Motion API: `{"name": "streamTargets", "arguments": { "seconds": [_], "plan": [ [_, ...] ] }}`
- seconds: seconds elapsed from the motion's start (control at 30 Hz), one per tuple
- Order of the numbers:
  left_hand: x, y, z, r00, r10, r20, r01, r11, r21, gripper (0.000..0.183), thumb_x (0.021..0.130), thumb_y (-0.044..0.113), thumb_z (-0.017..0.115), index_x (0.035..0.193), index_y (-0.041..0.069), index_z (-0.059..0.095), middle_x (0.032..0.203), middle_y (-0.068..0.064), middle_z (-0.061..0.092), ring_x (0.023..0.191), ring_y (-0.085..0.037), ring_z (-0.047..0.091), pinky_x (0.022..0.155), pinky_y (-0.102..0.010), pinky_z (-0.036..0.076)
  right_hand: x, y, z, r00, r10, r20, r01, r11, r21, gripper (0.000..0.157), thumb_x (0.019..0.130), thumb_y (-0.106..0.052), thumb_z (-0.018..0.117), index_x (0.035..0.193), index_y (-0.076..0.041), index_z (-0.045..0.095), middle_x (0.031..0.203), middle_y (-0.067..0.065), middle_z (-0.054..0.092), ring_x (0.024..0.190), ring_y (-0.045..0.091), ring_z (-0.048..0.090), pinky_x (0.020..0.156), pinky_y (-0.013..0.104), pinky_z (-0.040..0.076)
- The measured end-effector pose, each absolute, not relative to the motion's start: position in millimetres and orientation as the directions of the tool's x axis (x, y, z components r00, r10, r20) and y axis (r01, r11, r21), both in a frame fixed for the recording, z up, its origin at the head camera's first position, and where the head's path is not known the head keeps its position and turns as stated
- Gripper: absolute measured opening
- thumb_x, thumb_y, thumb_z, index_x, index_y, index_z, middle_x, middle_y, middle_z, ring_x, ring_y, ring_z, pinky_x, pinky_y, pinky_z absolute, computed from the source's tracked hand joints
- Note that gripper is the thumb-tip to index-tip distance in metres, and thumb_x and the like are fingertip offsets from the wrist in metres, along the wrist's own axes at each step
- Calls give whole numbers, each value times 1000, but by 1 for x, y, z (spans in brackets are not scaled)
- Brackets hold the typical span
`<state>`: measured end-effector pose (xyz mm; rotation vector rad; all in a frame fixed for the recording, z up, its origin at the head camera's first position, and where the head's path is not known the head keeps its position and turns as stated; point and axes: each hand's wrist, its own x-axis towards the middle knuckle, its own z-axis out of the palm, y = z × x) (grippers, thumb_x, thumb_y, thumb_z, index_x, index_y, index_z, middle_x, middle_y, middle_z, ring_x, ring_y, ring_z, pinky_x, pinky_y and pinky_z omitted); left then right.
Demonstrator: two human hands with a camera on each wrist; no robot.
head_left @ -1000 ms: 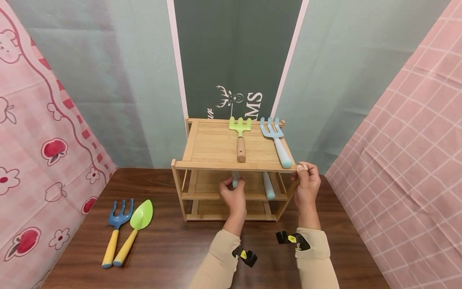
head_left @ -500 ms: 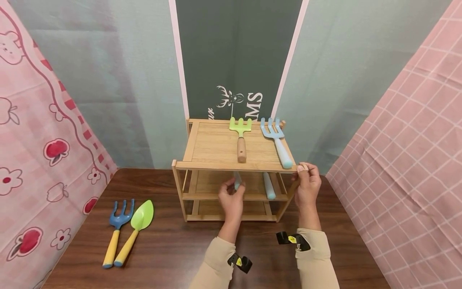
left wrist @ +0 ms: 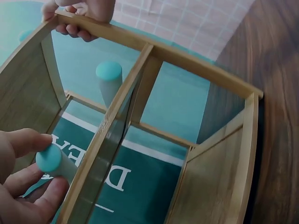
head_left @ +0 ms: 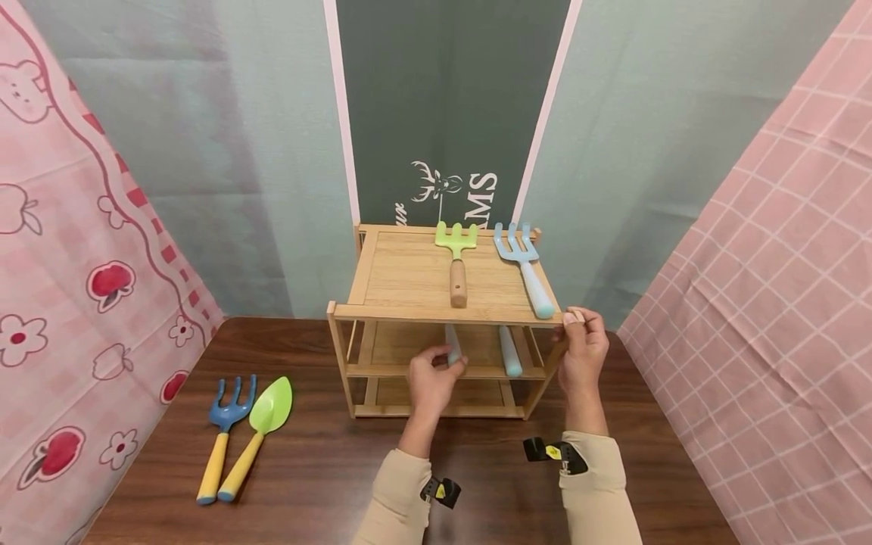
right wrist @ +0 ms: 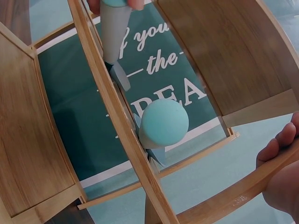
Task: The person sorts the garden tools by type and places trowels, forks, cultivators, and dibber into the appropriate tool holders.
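A three-tier wooden rack (head_left: 402,310) stands on the table. My left hand (head_left: 432,382) is at the middle tier, where its thumb and fingers pinch the teal-capped end of a pale-handled garden tool (head_left: 453,342). That tool's bluish head shows only partly in the right wrist view, so its kind is unclear. To its right on the same tier lies a second pale-handled tool (head_left: 510,353), its head mostly hidden. My right hand (head_left: 581,350) grips the rack's top front right corner. On the top tier lie a green hand rake (head_left: 457,261) with a wooden handle and a light blue hand fork (head_left: 524,269).
Left of the rack, a blue hand fork (head_left: 222,435) and a green trowel (head_left: 262,431), both yellow-handled, lie on the dark wooden table (head_left: 327,477). Curtains hang behind and on both sides, the pink checked curtain (head_left: 783,288) being at the right.
My left hand has shifted slightly left and toward me, and more of the pinched handle shows. The right hand keeps its grip on the rack's corner.
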<state>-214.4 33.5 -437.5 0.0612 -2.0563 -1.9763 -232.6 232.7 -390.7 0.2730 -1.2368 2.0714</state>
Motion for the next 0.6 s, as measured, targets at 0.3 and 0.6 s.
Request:
{"name": "streamTargets", "arguments": {
  "seconds": [0.3, 0.6],
  "plan": [
    [-215, 30, -439, -952, -190, 238, 206, 173, 963, 23, 72, 0, 75, 94, -2, 70, 87, -17, 66, 71, -20, 67, 56, -23, 52, -233, 234, -391, -733, 463, 498, -656, -288, -698, 9, 88, 6, 53, 89, -1, 59, 74, 6, 55, 61, 14, 53, 54, 21, 44],
    [-216, 29, -440, -951, -192, 241, 208, 175, 962, 23, 72, 2, 76, 94, -1, 70, 90, -18, 65, 73, -21, 67, 57, -24, 52, -234, 233, -391, -731, 462, 503, -662, -300, -687, 8, 88, 6, 53, 90, 1, 58, 73, 6, 55, 62, 13, 54, 54, 21, 44]
  ]
}}
